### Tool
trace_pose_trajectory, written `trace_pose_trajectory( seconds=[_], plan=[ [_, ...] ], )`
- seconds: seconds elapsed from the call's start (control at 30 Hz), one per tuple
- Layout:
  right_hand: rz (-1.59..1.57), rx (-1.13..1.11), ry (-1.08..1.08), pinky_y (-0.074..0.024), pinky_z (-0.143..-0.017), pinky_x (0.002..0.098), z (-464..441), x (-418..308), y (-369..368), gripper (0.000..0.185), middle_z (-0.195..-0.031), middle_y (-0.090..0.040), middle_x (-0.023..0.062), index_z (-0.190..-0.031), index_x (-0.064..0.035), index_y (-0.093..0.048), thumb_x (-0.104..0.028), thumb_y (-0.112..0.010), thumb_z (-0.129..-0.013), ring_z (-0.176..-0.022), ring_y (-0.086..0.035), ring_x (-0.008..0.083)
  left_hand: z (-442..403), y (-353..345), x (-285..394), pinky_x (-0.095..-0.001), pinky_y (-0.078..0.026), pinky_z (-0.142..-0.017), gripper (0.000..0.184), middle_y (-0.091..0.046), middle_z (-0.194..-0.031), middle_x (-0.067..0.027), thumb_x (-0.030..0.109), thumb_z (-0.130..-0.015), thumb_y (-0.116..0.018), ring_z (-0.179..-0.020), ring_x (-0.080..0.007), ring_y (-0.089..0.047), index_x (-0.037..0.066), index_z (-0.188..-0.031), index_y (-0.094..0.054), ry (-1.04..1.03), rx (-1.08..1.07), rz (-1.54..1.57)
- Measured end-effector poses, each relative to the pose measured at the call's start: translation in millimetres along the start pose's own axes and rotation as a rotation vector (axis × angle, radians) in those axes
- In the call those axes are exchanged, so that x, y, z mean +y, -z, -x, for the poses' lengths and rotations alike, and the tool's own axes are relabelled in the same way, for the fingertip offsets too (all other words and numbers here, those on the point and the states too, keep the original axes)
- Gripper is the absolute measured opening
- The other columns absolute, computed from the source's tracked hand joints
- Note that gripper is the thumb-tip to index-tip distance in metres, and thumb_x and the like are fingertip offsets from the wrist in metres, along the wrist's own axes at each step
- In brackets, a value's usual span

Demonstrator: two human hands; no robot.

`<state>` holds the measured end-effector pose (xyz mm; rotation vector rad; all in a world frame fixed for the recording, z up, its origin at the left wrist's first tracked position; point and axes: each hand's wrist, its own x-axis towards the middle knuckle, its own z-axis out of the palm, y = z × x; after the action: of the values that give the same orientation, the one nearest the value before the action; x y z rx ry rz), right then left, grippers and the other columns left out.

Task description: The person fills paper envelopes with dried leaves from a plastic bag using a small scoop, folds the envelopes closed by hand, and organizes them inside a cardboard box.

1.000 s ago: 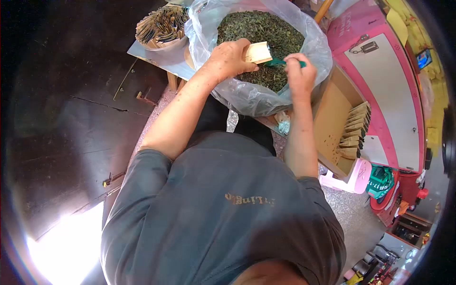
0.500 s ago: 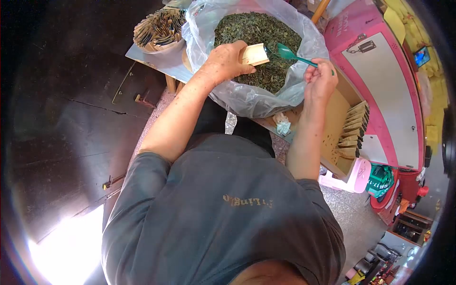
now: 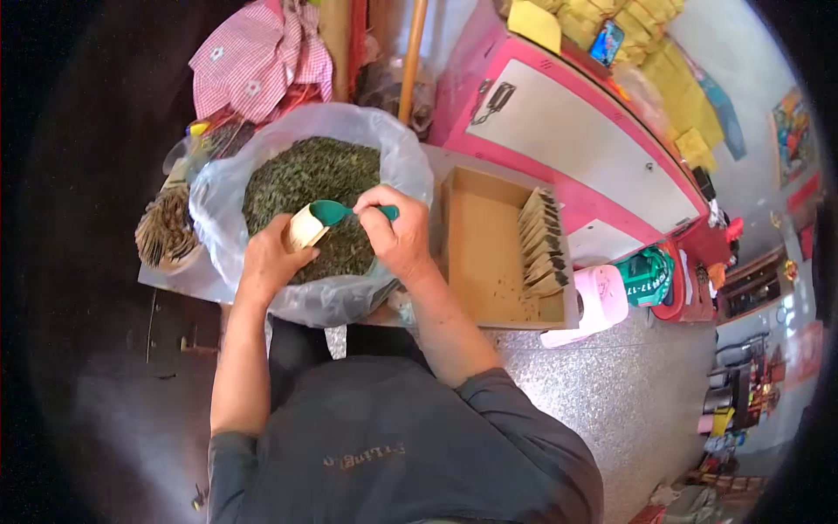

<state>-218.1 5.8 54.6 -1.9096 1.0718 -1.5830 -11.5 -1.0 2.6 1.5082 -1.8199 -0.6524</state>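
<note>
My left hand [image 3: 269, 260] is closed around a small tan paper bag [image 3: 305, 230], its mouth pointing right. In my right hand [image 3: 400, 236] is a green plastic spoon [image 3: 331, 212], gripped by the handle. The spoon's bowl is at the mouth of the paper bag; whether it holds any leaves I cannot make out. Both hands are above a large clear plastic bag [image 3: 400, 144], opened wide and filled with dried, dark green crushed leaves [image 3: 305, 175].
Right of the plastic bag is a cardboard box [image 3: 482, 231] with a row of filled paper packets [image 3: 543, 244] and scattered leaf bits. A container of folded paper bags [image 3: 164, 229] stands at left. Behind are a pink cabinet [image 3: 559, 122], wooden pole [image 3: 413, 61] and checked cloth [image 3: 253, 65].
My view has swung right, so hands and plastic bag appear further left and lower. The green spoon has moved from beside the paper bag to its mouth.
</note>
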Motion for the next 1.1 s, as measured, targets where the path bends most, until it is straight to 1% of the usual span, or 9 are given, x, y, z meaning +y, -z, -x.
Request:
trace_pose_trajectory(
  seconds=[0.17, 0.3, 0.4, 0.53, 0.63, 0.7, 0.77, 0.97, 1.1],
  plan=[
    [0.200, 0.104, 0.069, -0.0496, -0.062, 0.0323, 15.5, 24.3, 1.5, 0.005, -0.074, -0.064, 0.0102, -0.081, -0.0035, -0.063, -0.005, -0.061, -0.077, -0.064, -0.063, 0.0218, 1.3, -1.9, 2.1, -0.0363, -0.049, -0.075, 0.057, -0.067, -0.091, -0.0164, 0.021, -0.066, -0.083, -0.083, -0.0284, -0.064, 0.002, -0.113, -0.058, -0.020, 0.030, 0.013],
    [0.593, -0.290, 0.121, -0.0507, -0.070, 0.0401, 41.5, 41.2, -13.4, 0.022, -0.088, -0.062, 0.0113, -0.094, -0.0064, -0.063, -0.003, -0.062, -0.072, -0.084, -0.062, 0.0319, 2.2, -2.8, 12.6, -0.0348, -0.048, -0.074, 0.053, -0.065, -0.088, -0.0142, 0.018, -0.069, -0.082, -0.078, -0.0261, -0.061, 0.001, -0.113, -0.057, -0.051, 0.126, 0.114],
    [0.614, -0.452, 0.063, -0.0495, -0.075, 0.0438, 42.1, 39.6, -12.9, 0.031, -0.092, -0.058, 0.0126, -0.102, -0.0059, -0.061, -0.001, -0.061, -0.072, -0.091, -0.059, 0.0336, 1.8, -4.8, 11.4, -0.0419, -0.049, -0.079, 0.060, -0.065, -0.098, -0.0196, 0.022, -0.067, -0.083, -0.091, -0.0365, -0.062, 0.000, -0.116, -0.057, -0.103, 0.197, 0.079],
    [0.620, -0.667, -0.089, -0.0481, -0.081, 0.0453, 29.4, 22.2, -1.8, 0.039, -0.100, -0.058, 0.0155, -0.112, -0.0034, -0.056, 0.001, -0.058, -0.073, -0.097, -0.057, 0.0351, 2.7, -5.9, 12.6, -0.0331, -0.048, -0.074, 0.057, -0.066, -0.091, -0.0132, 0.017, -0.070, -0.082, -0.081, -0.0221, -0.061, 0.002, -0.118, -0.055, -0.097, 0.212, 0.160],
    [0.381, -0.231, 0.074, -0.0454, -0.092, 0.0420, 16.3, 10.9, -6.0, 0.048, -0.111, -0.058, 0.0173, -0.118, -0.0048, -0.055, 0.001, -0.059, -0.070, -0.106, -0.056, 0.0371, 5.3, -3.2, 20.3, -0.0312, -0.048, -0.073, 0.057, -0.065, -0.091, -0.0120, 0.015, -0.070, -0.082, -0.081, -0.0189, -0.060, 0.001, -0.118, -0.055, -0.060, 0.133, 0.185],
    [0.319, -0.211, 0.072, -0.0440, -0.096, 0.0407, 6.3, -0.8, -2.6, 0.047, -0.119, -0.057, 0.0188, -0.116, -0.0030, -0.055, 0.001, -0.058, -0.070, -0.112, -0.054, 0.0382, 5.3, -9.3, 19.1, -0.0302, -0.048, -0.073, 0.056, -0.065, -0.090, -0.0106, 0.014, -0.070, -0.082, -0.081, -0.0170, -0.059, 0.000, -0.117, -0.055, -0.082, 0.145, 0.179],
    [0.255, -0.251, 0.170, -0.0446, -0.095, 0.0410, 2.3, -5.7, -4.5, 0.045, -0.117, -0.058, 0.0195, -0.115, -0.0021, -0.056, 0.000, -0.059, -0.070, -0.111, -0.055, 0.0378, 5.4, -15.2, 20.5, -0.0370, -0.050, -0.078, 0.057, -0.066, -0.096, -0.0181, 0.016, -0.067, -0.082, -0.089, -0.0298, -0.065, 0.001, -0.116, -0.056, -0.139, 0.080, 0.322],
    [0.172, -0.114, 0.179, -0.0475, -0.092, 0.0408, 1.3, -9.0, -9.5, 0.044, -0.113, -0.060, 0.0190, -0.114, -0.0008, -0.058, -0.001, -0.061, -0.070, -0.108, -0.057, 0.0367, 6.9, -8.4, 24.9, -0.0368, -0.050, -0.076, 0.056, -0.066, -0.095, -0.0178, 0.014, -0.068, -0.080, -0.087, -0.0298, -0.066, 0.001, -0.117, -0.056, -0.077, 0.066, 0.242],
    [0.259, -0.339, 0.200, -0.0491, -0.087, 0.0415, 9.4, 0.5, -17.8, 0.035, -0.105, -0.064, 0.0186, -0.106, 0.0004, -0.061, -0.003, -0.064, -0.071, -0.102, -0.060, 0.0370, 7.1, -9.9, 22.1, -0.0364, -0.051, -0.075, 0.056, -0.067, -0.093, -0.0170, 0.013, -0.069, -0.080, -0.084, -0.0290, -0.065, 0.001, -0.118, -0.055, -0.135, 0.106, 0.251]
  ],
)
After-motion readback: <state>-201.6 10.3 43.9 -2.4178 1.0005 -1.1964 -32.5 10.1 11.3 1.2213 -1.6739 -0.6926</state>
